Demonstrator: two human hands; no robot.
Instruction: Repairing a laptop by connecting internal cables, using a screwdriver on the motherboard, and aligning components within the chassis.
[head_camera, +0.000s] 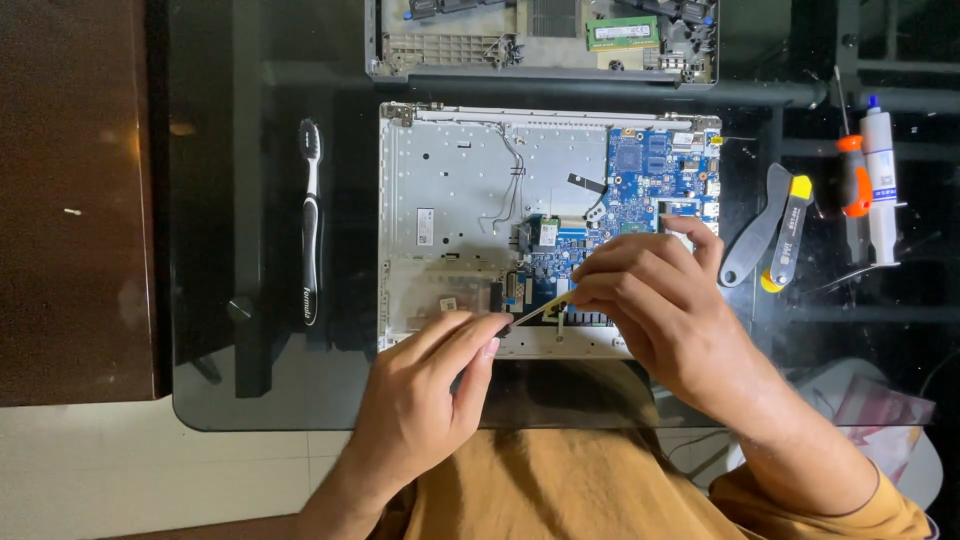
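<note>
Both hands work at lower centre, over the opened laptop (470, 200). Right hand (650, 300) pinches a thin yellow tool (545, 305), tip near the blue board (650, 180). Left hand (440, 390), fingers closed, touches the tool's dark end. Toothbrush (310, 220) lies at left; pry tools (775, 235) at right.

Bare hands (430, 400), no rings/watch; mustard-orange top w/ dark-edged sleeve (880, 505) at right forearm.

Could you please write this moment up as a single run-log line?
left hand: pinching tool tip | right hand: holding thin tool | tool over open laptop | toothbrush on left
</note>
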